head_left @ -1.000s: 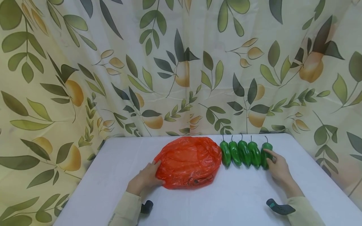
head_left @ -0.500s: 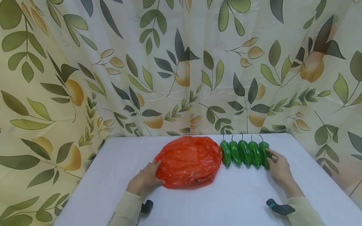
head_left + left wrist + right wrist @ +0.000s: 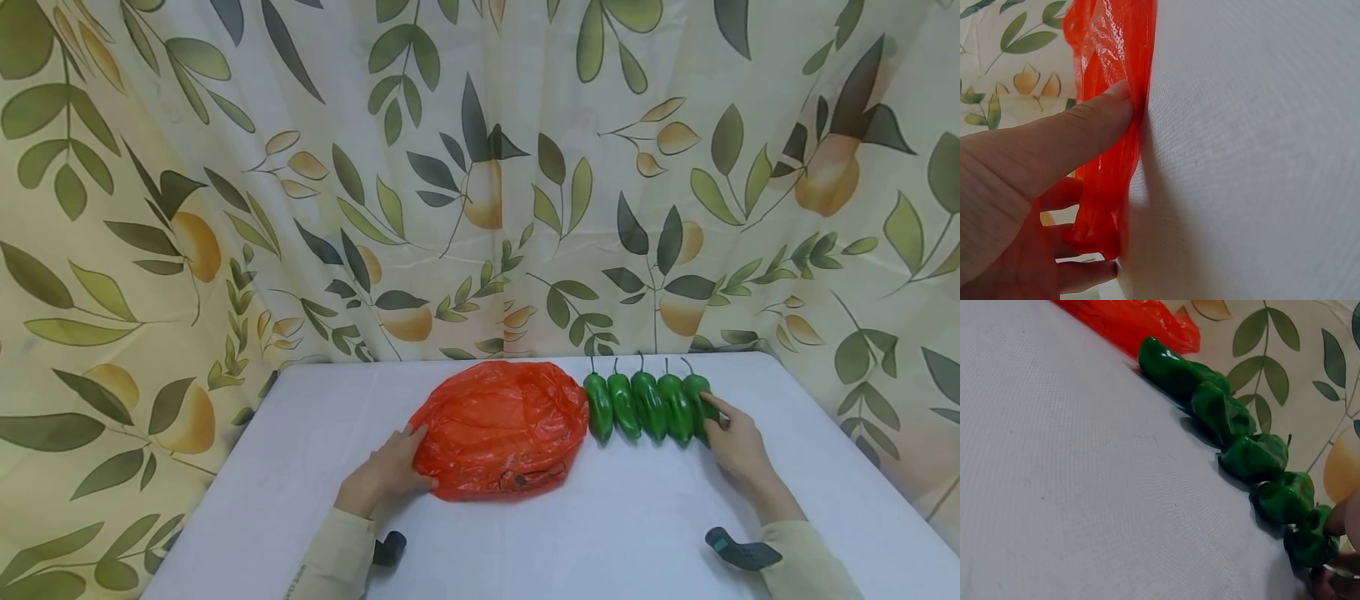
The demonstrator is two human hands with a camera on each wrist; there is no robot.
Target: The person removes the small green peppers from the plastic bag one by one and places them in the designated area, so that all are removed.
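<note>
A crumpled red plastic bag [image 3: 487, 429] lies on the white table. My left hand [image 3: 386, 471] rests on its left edge; in the left wrist view the thumb [image 3: 1100, 119] lies against the red plastic, with several fingers on the far side. To the right of the bag, green peppers with thin stems lie side by side in a row, the leftmost pepper [image 3: 598, 408] touching the bag. My right hand [image 3: 738, 442] touches the rightmost pepper [image 3: 696, 386] from its right side, covering part of it. In the right wrist view, fingertips meet that end pepper [image 3: 1311, 547] at the frame's edge.
The white tabletop [image 3: 570, 550] spreads in front of the bag and peppers. Behind the table hangs a curtain [image 3: 465, 308] printed with leaves and fruit. Dark straps show at both wrists, above pale sleeves.
The rightmost pepper has shifted left under my right hand and now lies against its neighbour, with its stem leaning left. My left hand and the bag have stayed put.
</note>
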